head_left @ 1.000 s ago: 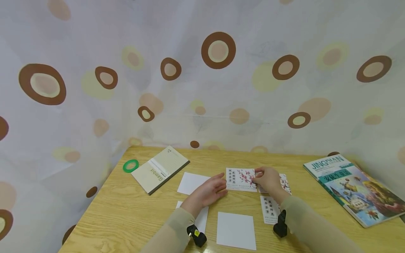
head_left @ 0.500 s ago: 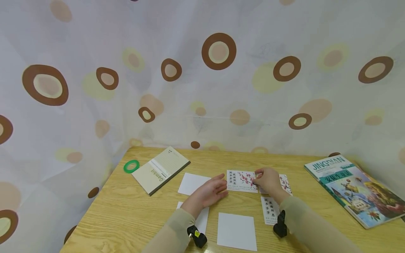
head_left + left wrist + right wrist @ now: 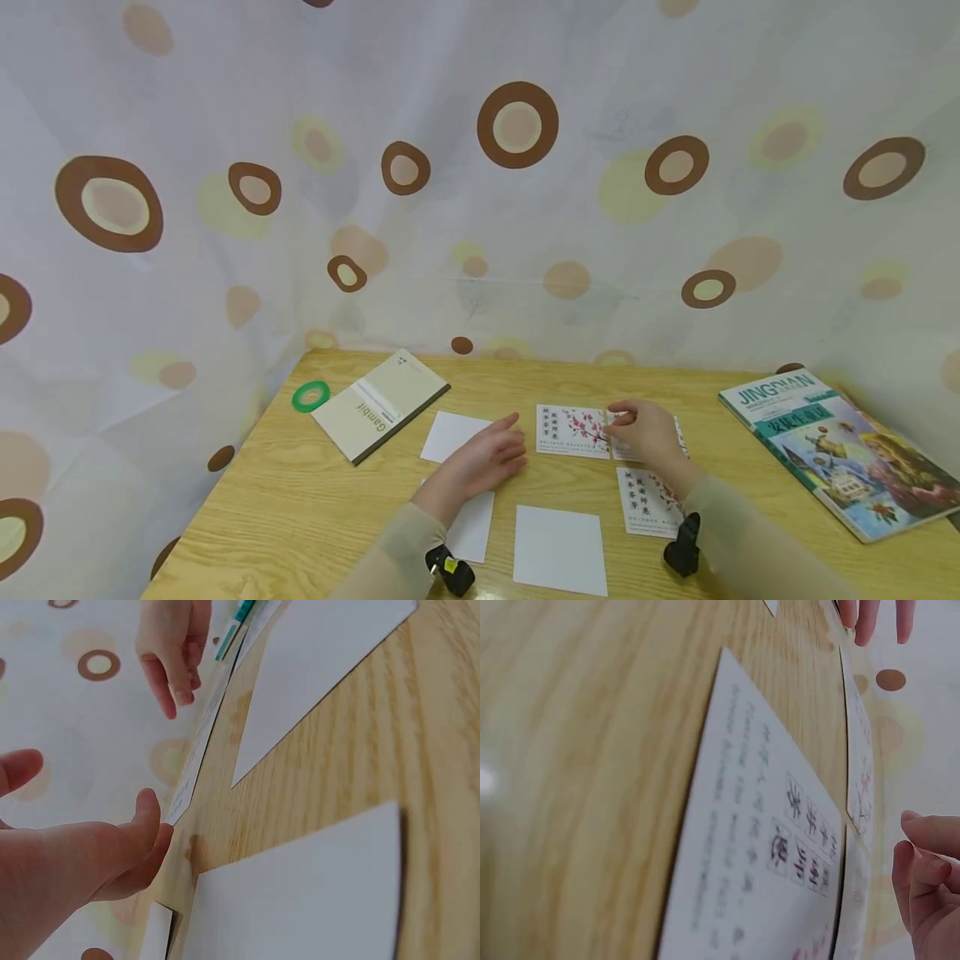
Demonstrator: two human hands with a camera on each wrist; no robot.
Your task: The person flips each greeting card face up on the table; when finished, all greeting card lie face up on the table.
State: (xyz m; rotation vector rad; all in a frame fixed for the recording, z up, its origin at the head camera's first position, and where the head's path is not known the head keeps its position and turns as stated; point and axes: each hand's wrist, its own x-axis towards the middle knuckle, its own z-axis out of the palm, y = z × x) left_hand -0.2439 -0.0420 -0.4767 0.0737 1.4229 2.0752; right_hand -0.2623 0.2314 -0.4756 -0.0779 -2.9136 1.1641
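Grip is released on both sides: the left hand [image 3: 483, 458] extends with relaxed fingers, and the right hand [image 3: 647, 435] keeps thumb and fingers loosely bent above the joint between a blossom card [image 3: 572, 432] and an adjoining printed card [image 3: 622, 452]; contact cannot be confirmed. Nearest the viewer, a blank white card [image 3: 559, 550] lies flat on the wooden table [image 3: 285, 517]. To its left, a second blank card [image 3: 474, 529] is partly covered by the left arm [image 3: 393, 550]; to its right lies a lower printed card [image 3: 648, 500]. In the row behind, the blossom card lies between the hands, and a third blank card [image 3: 450, 432] is partly covered by the left hand. Farther back are a notebook [image 3: 381, 406], a green ring [image 3: 311, 397] just beside it, and, at the right, a magazine [image 3: 840, 454]. Behind the table hangs a patterned curtain [image 3: 517, 242].
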